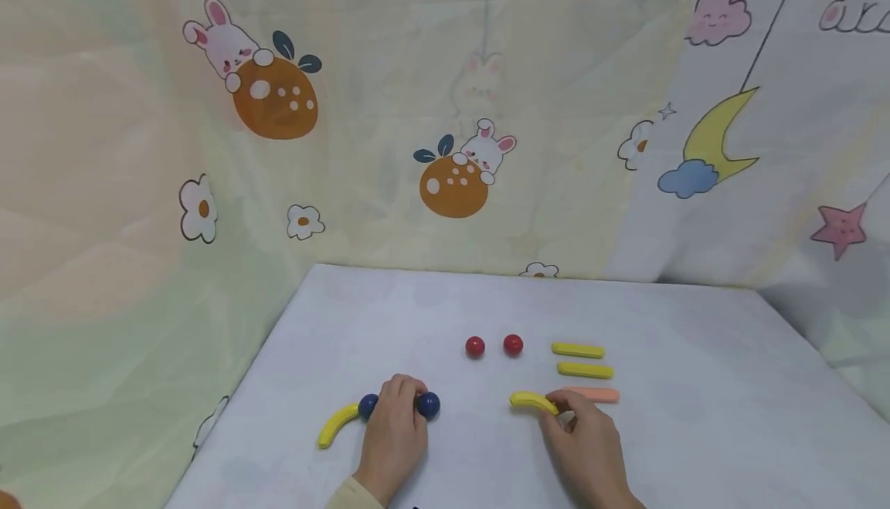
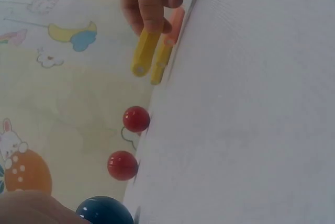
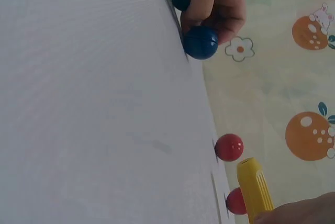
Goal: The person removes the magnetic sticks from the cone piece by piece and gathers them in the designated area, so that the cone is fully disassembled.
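Note:
My left hand grips a toy piece low over the table; the part inside the fingers is hidden. A dark blue ball shows at its right side, and a second blue ball at its left. Joined to that left ball is a curved yellow stick, bending toward the near side. On the other side, my right hand pinches one end of another curved yellow stick between thumb and fingers. Its free end points left, toward the blue balls, with a gap between. The right wrist view shows this stick large.
Two red balls lie beyond the hands, side by side. Right of them are two straight yellow sticks and an orange stick, partly behind the right hand. A printed cloth hangs behind the white table.

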Tool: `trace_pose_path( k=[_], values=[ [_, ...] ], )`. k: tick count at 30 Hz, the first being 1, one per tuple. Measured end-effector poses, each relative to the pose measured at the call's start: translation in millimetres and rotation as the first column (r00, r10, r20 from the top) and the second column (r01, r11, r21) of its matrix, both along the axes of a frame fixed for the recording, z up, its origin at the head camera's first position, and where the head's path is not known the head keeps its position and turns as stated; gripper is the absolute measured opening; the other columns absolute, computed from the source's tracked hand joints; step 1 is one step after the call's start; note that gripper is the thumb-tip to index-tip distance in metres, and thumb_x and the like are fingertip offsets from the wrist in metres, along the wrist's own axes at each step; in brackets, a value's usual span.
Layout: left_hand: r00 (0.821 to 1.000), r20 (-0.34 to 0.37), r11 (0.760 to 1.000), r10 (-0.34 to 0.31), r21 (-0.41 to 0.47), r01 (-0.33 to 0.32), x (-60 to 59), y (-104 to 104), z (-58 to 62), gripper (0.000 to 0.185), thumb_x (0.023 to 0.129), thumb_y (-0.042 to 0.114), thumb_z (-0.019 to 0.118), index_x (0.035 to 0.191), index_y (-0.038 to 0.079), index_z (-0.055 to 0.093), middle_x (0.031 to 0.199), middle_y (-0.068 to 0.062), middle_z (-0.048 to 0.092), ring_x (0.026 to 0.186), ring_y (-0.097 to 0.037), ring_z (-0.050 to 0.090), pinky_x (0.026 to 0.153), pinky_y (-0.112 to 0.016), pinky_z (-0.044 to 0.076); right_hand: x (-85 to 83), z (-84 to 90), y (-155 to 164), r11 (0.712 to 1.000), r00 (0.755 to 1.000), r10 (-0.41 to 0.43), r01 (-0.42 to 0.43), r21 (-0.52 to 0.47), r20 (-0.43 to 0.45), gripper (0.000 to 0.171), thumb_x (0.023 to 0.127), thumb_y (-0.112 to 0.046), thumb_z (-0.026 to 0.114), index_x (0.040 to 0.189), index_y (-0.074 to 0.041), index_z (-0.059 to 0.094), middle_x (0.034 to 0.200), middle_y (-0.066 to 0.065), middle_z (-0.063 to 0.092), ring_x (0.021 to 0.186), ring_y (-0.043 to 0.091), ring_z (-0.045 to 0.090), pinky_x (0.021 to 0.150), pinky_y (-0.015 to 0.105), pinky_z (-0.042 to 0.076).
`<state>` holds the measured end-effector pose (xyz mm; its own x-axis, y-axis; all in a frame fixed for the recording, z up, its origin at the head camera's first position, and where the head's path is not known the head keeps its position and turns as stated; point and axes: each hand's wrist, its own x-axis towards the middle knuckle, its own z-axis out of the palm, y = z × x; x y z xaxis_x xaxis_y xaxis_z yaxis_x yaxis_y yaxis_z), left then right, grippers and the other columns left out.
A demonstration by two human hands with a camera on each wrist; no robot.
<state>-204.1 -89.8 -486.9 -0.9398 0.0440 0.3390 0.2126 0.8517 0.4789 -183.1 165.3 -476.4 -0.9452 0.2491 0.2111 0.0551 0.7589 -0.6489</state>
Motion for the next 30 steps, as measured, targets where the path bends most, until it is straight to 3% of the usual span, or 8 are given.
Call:
trace_pose_path(
  k=[3, 6, 9, 12, 14, 18, 26, 30],
  values=[
    [0.997, -0.071, 0.999, -0.011, -0.044, 0.008, 0.3, -2, -0.6, 0.027, 0.08, -0.003, 0.069, 0.097, 0.017, 0.063, 0.097, 0.005, 0.058, 0.103, -0.015, 0.057, 0.103, -0.042, 0.042, 0.5, -3.3, 5, 1.0, 1.0, -0.002, 0.002, 0.005, -0.006, 0.02, 0.082, -0.017, 0.078, 0.101, -0.014, 0.071, 0.091, -0.002, 0.067, 0.057, 0.008, 0.048, 0.051, 0.021, 0.039],
    [0.99, -0.14, 0.997, -0.003, -0.077, -0.008, 0.3, -4, -0.6, 0.026, 0.077, 0.001, 0.076, 0.094, 0.019, 0.066, 0.093, 0.006, 0.062, 0.114, -0.023, 0.056, 0.111, -0.058, 0.025, -0.3, -7.3, 9, 1.0, 1.0, -0.01, 0.01, 0.013, -0.018, 0.021, 0.082, -0.018, 0.079, 0.101, -0.014, 0.072, 0.092, -0.002, 0.066, 0.057, 0.008, 0.048, 0.051, 0.021, 0.039],
    [0.989, -0.141, 0.995, 0.05, -0.083, -0.062, -0.2, -7, -0.7, 0.024, 0.075, 0.01, 0.082, 0.093, 0.02, 0.068, 0.095, 0.004, 0.063, 0.119, -0.028, 0.052, 0.11, -0.066, 0.016, -1.2, -10.4, 11, 0.999, 0.999, -0.013, 0.014, 0.036, -0.029, 0.021, 0.081, -0.017, 0.079, 0.101, -0.013, 0.072, 0.091, -0.002, 0.065, 0.058, 0.009, 0.047, 0.051, 0.022, 0.038],
    [0.989, -0.083, 0.988, 0.12, -0.084, -0.127, -1.4, -10, -1.0, 0.024, 0.075, 0.016, 0.083, 0.095, 0.018, 0.069, 0.101, 0.0, 0.061, 0.116, -0.03, 0.05, 0.109, -0.063, 0.019, -1.4, -12.2, 12, 0.998, 1.0, -0.012, 0.014, 0.063, -0.022, 0.021, 0.081, -0.016, 0.079, 0.101, -0.011, 0.072, 0.092, 0.0, 0.064, 0.061, 0.01, 0.045, 0.052, 0.022, 0.037],
    [0.987, -0.042, 0.984, 0.153, -0.086, -0.156, -2.5, -12, -1.2, 0.025, 0.077, 0.016, 0.081, 0.098, 0.016, 0.069, 0.105, -0.003, 0.059, 0.112, -0.029, 0.049, 0.106, -0.058, 0.028, -1.7, -13.3, 13, 0.997, 1.0, -0.017, 0.018, 0.077, -0.01, 0.022, 0.081, -0.016, 0.079, 0.102, -0.011, 0.072, 0.093, 0.001, 0.064, 0.062, 0.011, 0.045, 0.052, 0.023, 0.036],
    [0.985, -0.001, 0.983, 0.171, -0.069, -0.171, -5.1, -15, -2.6, 0.025, 0.078, 0.009, 0.074, 0.102, 0.013, 0.069, 0.106, -0.005, 0.056, 0.106, -0.027, 0.048, 0.09, -0.047, 0.042, -2.5, -15.3, 12, 0.996, 1.0, -0.027, 0.027, 0.091, 0.002, 0.024, 0.081, -0.015, 0.079, 0.104, -0.01, 0.072, 0.095, 0.002, 0.063, 0.063, 0.012, 0.045, 0.054, 0.024, 0.036],
    [0.987, -0.034, 0.983, 0.16, -0.084, -0.162, -5.7, -28, -0.9, 0.032, 0.074, 0.004, 0.069, 0.105, 0.008, 0.067, 0.101, -0.007, 0.057, 0.095, -0.028, 0.05, 0.073, -0.041, 0.041, -3.7, -16.6, 13, 0.993, 1.0, -0.015, 0.017, 0.117, -0.015, 0.025, 0.08, -0.014, 0.08, 0.103, -0.01, 0.072, 0.092, 0.002, 0.063, 0.06, 0.011, 0.044, 0.052, 0.023, 0.035],
    [0.986, -0.005, 0.983, 0.166, -0.085, -0.165, -7.3, -33, 2.1, 0.028, 0.074, 0.006, 0.07, 0.102, 0.006, 0.066, 0.096, -0.007, 0.057, 0.089, -0.026, 0.05, 0.07, -0.04, 0.041, -2.7, -16.0, 15, 0.994, 0.999, -0.022, 0.025, 0.109, -0.032, 0.029, 0.08, -0.015, 0.08, 0.106, -0.009, 0.071, 0.096, 0.003, 0.064, 0.063, 0.012, 0.047, 0.055, 0.025, 0.038]
  ],
)
